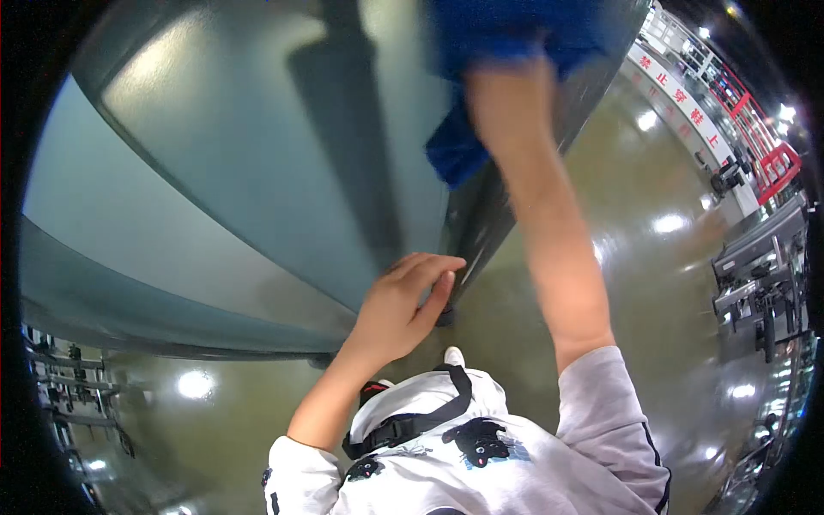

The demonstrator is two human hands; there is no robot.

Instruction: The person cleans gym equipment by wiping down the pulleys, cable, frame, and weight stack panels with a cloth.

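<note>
A blue cloth (463, 142) is bunched at the top, against the grey-green panelled surface (249, 154) near its right edge. My right hand (515, 90), blurred by motion, is on the cloth at the end of an outstretched arm, and its fingers are largely hidden in the folds. Lower down, my left hand (399, 305) is by the near right corner of that surface. Its fingers are loosely bent with a gap between thumb and forefinger, and nothing shows in them. Whether its fingertips touch the edge, I cannot tell.
A shiny olive floor (644, 283) runs along the right side. Gym machines (760, 270) stand at far right, and a white ledge with red characters (678, 94) lies at upper right. More racks (81, 386) are at lower left. My shoe (454, 355) is close to the panel's base.
</note>
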